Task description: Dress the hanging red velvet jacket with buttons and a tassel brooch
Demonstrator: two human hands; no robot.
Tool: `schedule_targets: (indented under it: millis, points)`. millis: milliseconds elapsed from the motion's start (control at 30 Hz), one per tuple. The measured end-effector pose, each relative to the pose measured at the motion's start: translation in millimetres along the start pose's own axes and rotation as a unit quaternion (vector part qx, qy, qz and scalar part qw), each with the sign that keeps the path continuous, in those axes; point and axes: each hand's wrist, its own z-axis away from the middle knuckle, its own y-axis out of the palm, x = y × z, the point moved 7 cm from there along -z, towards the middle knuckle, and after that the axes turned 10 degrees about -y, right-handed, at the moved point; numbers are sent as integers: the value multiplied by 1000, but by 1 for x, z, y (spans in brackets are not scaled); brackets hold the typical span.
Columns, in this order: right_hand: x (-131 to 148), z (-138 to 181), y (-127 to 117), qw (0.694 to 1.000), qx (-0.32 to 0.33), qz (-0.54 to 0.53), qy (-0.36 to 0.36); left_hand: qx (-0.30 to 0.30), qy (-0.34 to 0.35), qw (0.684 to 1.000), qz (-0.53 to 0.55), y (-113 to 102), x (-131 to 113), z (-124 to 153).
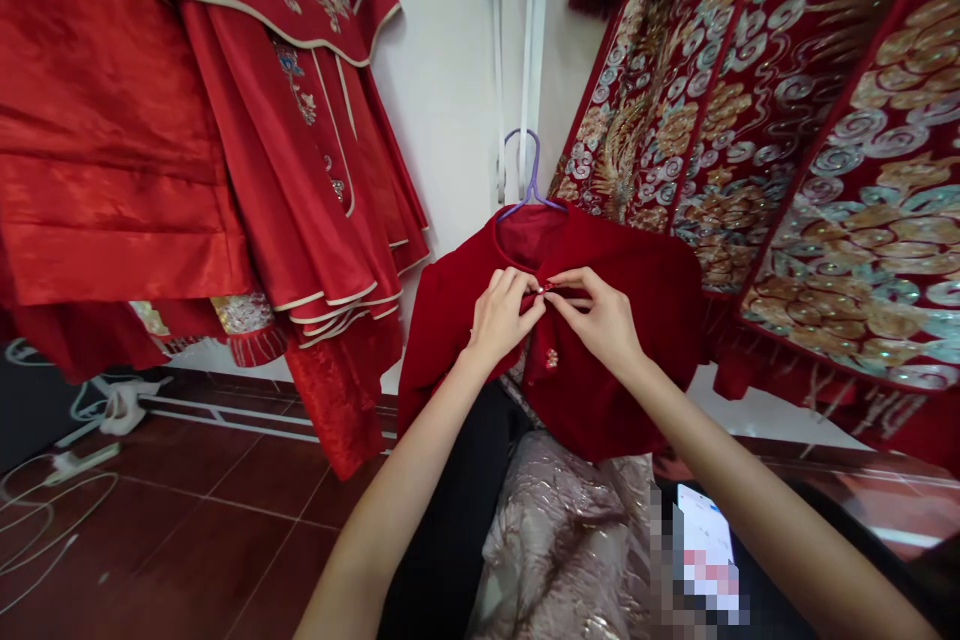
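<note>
A dark red short jacket (622,320) hangs in front of me on a purple hanger (532,182). Just below its neckline, both hands meet at the front opening. My left hand (501,312) pinches a small shiny button (541,291) at the jacket's edge. From the other side, my right hand (596,312) has thumb and fingertips closed on the opposite front edge. The fingertips of the two hands almost touch and partly cover the fastening. Lower on the front sits a jewelled button (552,358).
Red garments with pale trim (300,170) hang at left, and a heavily embroidered garment (750,140) hangs at right. A shiny silvery-pink fabric (570,530) lies below the jacket. A lit phone (706,545) is at lower right. White cables (45,520) trail across the tiled floor.
</note>
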Motion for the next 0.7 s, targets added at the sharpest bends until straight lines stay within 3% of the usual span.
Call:
schedule_targets:
  millis: [267,700]
  points:
    - [-3,-3,-2,1000,12,-26,11,28,6,999,-20,-10,-10,-5]
    - [-12,-5,3,999,4,-50,20,75,22,994,-77,-5,-14,-11]
